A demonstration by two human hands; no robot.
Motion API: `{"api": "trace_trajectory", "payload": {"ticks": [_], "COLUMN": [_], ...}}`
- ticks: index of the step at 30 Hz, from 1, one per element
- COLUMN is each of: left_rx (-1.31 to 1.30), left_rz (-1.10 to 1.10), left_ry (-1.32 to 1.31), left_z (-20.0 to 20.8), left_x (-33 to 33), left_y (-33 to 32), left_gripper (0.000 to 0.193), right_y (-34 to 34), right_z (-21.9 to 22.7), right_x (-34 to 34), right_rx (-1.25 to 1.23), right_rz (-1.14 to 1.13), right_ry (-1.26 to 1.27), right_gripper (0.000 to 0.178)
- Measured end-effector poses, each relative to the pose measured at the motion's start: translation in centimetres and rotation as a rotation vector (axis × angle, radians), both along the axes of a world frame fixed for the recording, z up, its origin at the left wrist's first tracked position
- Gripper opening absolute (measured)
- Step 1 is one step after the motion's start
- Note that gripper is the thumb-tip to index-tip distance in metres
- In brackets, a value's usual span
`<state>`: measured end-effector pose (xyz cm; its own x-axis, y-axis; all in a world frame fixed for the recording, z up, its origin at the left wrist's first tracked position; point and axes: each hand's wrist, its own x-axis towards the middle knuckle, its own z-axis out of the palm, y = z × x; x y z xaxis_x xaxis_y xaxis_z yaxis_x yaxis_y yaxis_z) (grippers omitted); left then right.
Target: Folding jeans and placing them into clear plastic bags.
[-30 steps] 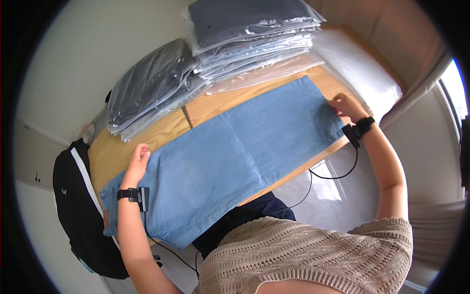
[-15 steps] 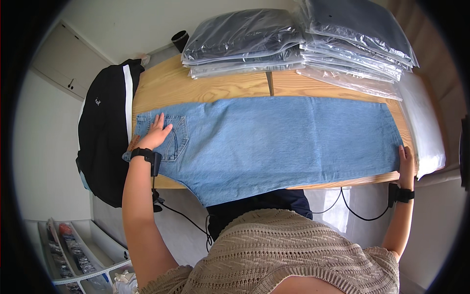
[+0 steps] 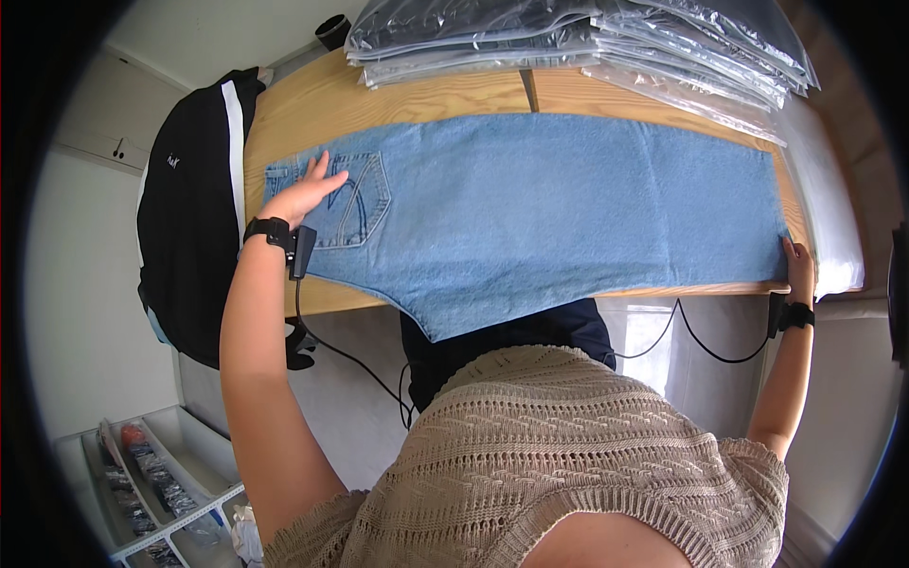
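Note:
Light-blue denim jeans, folded lengthwise with the waist at the left and the hem at the right, lie across the wooden table. My left hand rests on them with fingers spread, over the waist end beside the stitched back pocket. At the far right, my right hand has its fingers closed at the near corner of the hem; part of its grip is hidden. The crotch corner of the jeans hangs past the table's near edge.
Stacks of clear-bagged dark garments stand at the back. Clear plastic bags lie along the right edge. A black garment with a white stripe drapes over the left end. Cables run from both wristbands. A divided bin sits lower left.
The view has tilted, so the table and jeans sit higher in the picture. The jeans' crotch corner appears farther right. Both hands keep to the same ends of the jeans.

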<state>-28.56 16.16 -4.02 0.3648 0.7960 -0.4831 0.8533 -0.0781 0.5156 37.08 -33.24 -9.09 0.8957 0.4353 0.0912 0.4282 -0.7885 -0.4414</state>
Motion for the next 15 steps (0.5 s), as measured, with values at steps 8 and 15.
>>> {"api": "trace_trajectory", "payload": {"ticks": [8,15], "left_rx": [0.528,0.791], "left_rz": [-0.624,-0.7], "left_ry": [-0.248,-0.061], "left_z": [3.7,-2.8], "left_x": [-0.6,0.0], "left_y": [-14.4,-20.9], "left_gripper": [0.072,0.07], "right_y": [5.2,14.4], "right_z": [4.9,4.5], "right_x": [-19.8,-37.3], "right_rx": [0.243,0.232], "right_rz": [0.371,1.27], "right_ry": [-0.286,-0.174], "right_gripper": [0.032,0.062]}}
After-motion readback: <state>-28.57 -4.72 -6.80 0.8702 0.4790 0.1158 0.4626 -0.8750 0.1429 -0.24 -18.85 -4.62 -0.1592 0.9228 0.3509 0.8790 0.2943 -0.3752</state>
